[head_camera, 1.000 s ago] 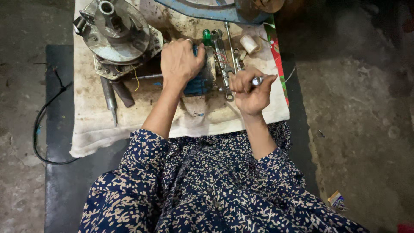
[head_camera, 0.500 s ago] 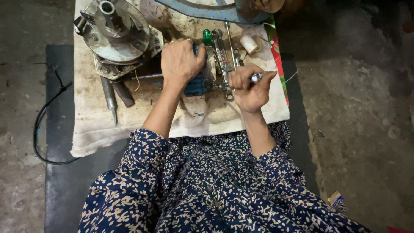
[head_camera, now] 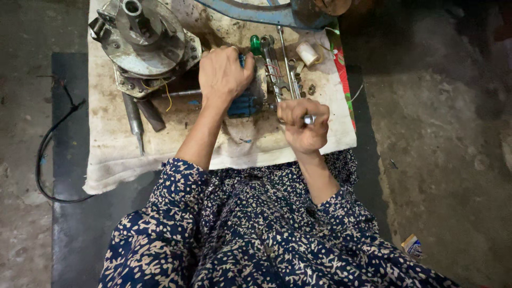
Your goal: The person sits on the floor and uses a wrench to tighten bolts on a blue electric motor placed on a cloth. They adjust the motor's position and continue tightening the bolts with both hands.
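Our left hand (head_camera: 224,74) pressed down on a blue part (head_camera: 244,104), grip closed over it, our right hand (head_camera: 303,128) fisted around a small metal tool (head_camera: 309,119), wrenches (head_camera: 274,69) just beside, all on a stained cloth (head_camera: 112,144).

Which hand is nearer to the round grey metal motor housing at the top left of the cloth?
Left. The left hand rests on a blue part just right of the motor housing. The right hand, closed on a small metal tool, sits farther right and lower on the cloth.

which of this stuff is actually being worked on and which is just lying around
In hand:
- left hand resting on the blue part
- right hand gripping a slim metal tool

Lying about:
- round metal housing
- spanners
- green-handled tool
- black cable
- stained cloth
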